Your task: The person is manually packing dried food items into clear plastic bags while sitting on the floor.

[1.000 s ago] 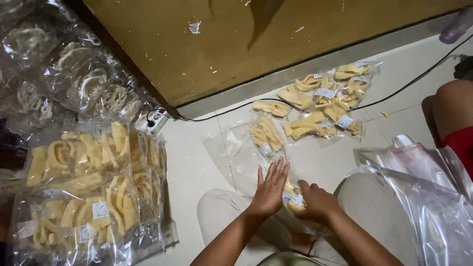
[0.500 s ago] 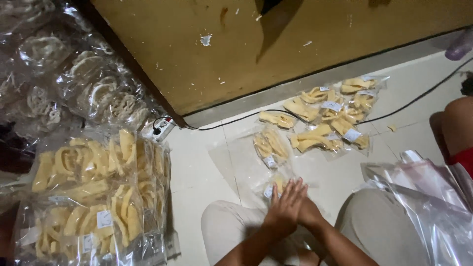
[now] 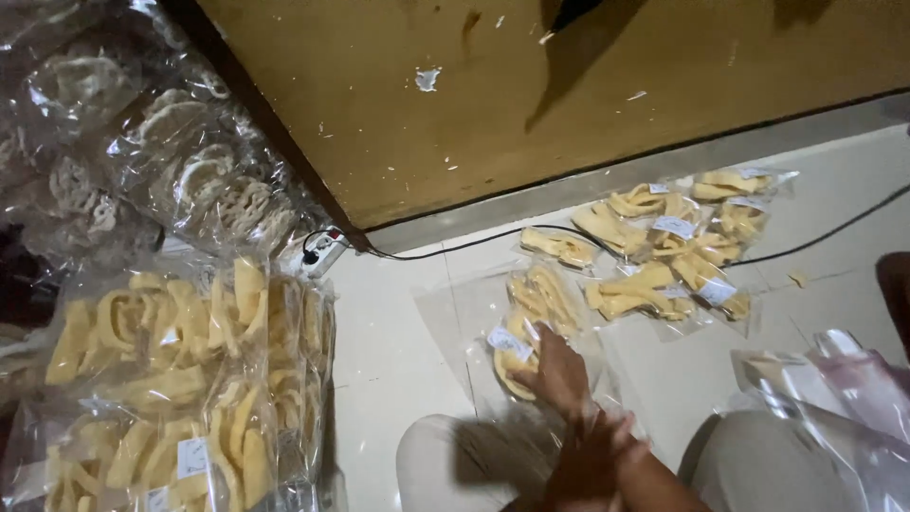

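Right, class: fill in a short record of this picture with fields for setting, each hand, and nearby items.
setting: pale tiled floor beside a wooden panel
left hand: pressed on a clear packet of yellow crackers
right hand: blurred, just behind the left hand; what it holds cannot be told
nearby: pile of filled packets, stacked cracker bags, power strip

We've got one hand flat on a clear packet of yellow crackers, the other hand just behind it. More packets lie beyond that packet toward the wooden board; stacked bags sit well apart.
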